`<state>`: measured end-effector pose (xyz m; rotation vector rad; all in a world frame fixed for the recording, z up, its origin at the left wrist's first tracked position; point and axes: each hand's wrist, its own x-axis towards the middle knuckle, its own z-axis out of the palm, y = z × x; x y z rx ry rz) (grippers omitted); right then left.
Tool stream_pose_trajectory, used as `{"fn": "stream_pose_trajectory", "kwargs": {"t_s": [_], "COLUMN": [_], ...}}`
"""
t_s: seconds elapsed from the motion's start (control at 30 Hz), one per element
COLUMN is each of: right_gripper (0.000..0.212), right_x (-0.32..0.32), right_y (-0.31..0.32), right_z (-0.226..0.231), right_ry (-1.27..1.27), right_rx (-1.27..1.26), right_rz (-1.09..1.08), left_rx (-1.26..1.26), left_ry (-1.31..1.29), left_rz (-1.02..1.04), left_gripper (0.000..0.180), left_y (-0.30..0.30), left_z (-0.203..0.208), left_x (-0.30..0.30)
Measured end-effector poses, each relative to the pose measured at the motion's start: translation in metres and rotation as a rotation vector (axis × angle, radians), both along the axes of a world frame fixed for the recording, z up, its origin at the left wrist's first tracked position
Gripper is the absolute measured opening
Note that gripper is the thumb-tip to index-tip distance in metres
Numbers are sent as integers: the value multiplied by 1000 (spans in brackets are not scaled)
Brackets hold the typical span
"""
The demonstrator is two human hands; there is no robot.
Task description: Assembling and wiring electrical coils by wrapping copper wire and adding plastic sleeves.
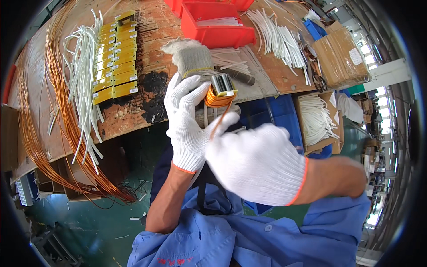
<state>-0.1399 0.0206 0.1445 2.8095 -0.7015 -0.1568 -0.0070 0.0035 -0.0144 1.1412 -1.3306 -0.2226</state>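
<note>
White knitted gloves with orange cuffs cover both hands. My left hand (186, 118) grips a small coil (218, 101) from its left side, the fingers bent against the winding. Orange copper wire is wrapped around the coil's body, and dark metallic cylinders (223, 83) show at its top beside a yellowish end plate. A copper wire (222, 119) runs down from the coil to my right hand (255, 162), whose fingers are closed around it. Motion blurs the right hand slightly. Behind the coil lies a cloth-wrapped bundle (189, 55) on the bench edge.
On the worn wooden bench (153, 40), copper wires (60, 84), white sleeves (84, 58) and yellow plates (116, 58) lie left. A red bin (218, 33) stands behind. At right are more white tubes (280, 40), scissors (318, 80), a cardboard box (340, 58) and an open box of tubing (316, 118).
</note>
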Motion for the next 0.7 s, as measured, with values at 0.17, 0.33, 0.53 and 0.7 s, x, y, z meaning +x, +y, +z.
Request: {"fn": "stream_pose_trajectory", "kwargs": {"t_s": [0.17, 0.33, 0.53, 0.7], "right_gripper": [26, 27, 9, 19], "right_x": [56, -11, -79, 9], "right_y": [-110, -192, -41, 5], "right_z": [23, -12, -19, 17], "right_ry": [-23, -113, -210, 37], "right_rx": [305, 875, 303, 62], "right_rz": [113, -425, -40, -37], "left_rx": [179, 158, 58, -19], "left_ry": [266, 190, -60, -111], "left_rz": [-35, 59, -30, 56], "left_gripper": [67, 63, 80, 82], "left_y": [3, 4, -1, -6], "left_z": [-2, 9, 4, -4], "left_x": [-8, -9, 4, 0]}}
